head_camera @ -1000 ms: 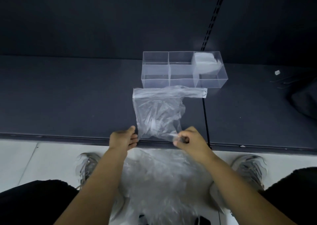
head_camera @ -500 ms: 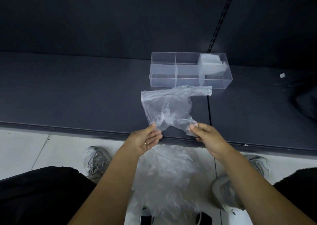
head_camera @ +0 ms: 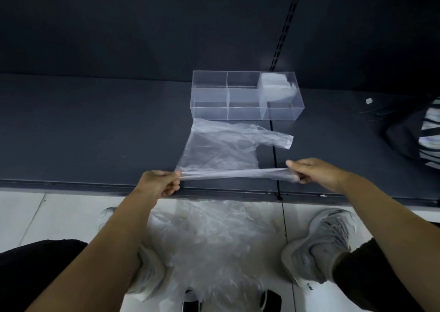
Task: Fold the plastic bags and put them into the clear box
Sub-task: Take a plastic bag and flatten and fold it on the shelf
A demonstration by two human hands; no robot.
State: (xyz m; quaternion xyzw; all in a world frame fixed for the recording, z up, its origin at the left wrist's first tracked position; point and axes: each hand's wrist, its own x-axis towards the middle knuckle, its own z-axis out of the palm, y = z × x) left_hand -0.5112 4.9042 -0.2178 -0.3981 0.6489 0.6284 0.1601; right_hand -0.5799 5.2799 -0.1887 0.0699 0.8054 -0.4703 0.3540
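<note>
Head view: the plastic bag (head_camera: pixel 219 149) is seen lying on the dark shelf (head_camera: pixel 95 133), its near edge held as a taut strip that runs left to right. The strip is pinched at its left end by the left hand (head_camera: pixel 159 185) and at its right end by the right hand (head_camera: pixel 319 172), with the fingers (head_camera: pixel 171 188) of both curled closed on the film. From the fingers the rest of the bag lies toward the far side, with one handle (head_camera: pixel 281 140) stretched out to the right. Just beyond the bag's far edge the clear box (head_camera: pixel 209 110) is set, its long axis parallel to the held strip; folded bags (head_camera: pixel 273 85) are seen in its right compartment only. A fold is judged to call for the strip to be carried toward the far side, both hands being equally near. More loose bags (head_camera: pixel 214 240) are piled on the floor (head_camera: pixel 59 216) between the shoes (head_camera: pixel 321 247).
</note>
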